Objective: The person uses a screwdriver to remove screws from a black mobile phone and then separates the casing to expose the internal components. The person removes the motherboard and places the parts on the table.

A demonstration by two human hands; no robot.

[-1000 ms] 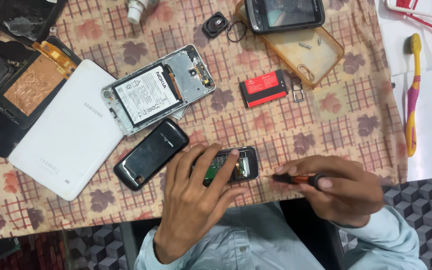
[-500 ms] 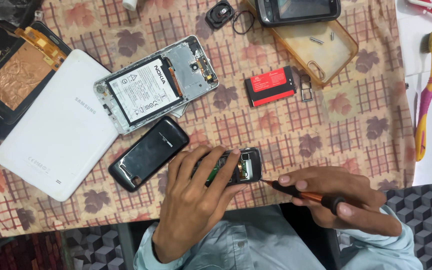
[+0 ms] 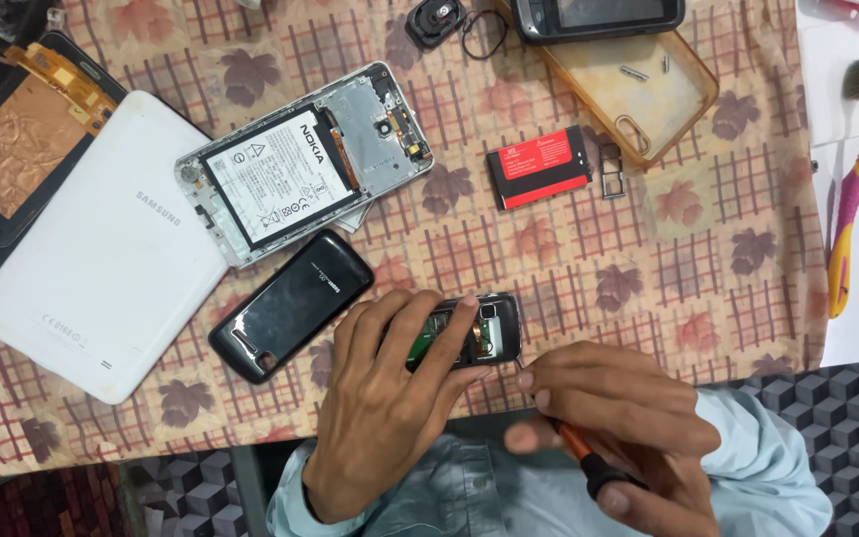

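From the head view, my left hand [image 3: 385, 398] lies flat over a small opened phone [image 3: 469, 333] at the near edge of the bench [image 3: 728, 249], fingers spread across its exposed green board and pressing it down onto the checked, leaf-printed cloth. My right hand [image 3: 618, 418] is curled around a screwdriver [image 3: 589, 462] with an orange shaft and black grip, pinched between thumb and fingers, just beside the phone's near right corner; I cannot tell whether the tip touches it.

Just left of my left hand lies a glossy black back cover [image 3: 290, 303], rounded at the corners, tilted. Beyond it, toward the middle of the bench, rests a larger phone with its back off [image 3: 300, 164], a silver metal frame around a flat white battery. A smooth white tablet [image 3: 91, 249] lies at the left edge, partly under that frame, and a dark panel with coppery foil [image 3: 12, 149] sits at the far left corner.

Near the far edge, a red and black battery [image 3: 539, 166] lies beside a clear amber soft case [image 3: 628, 89]. A pink and yellow toothbrush [image 3: 852, 189] lies along the right edge on white paper.
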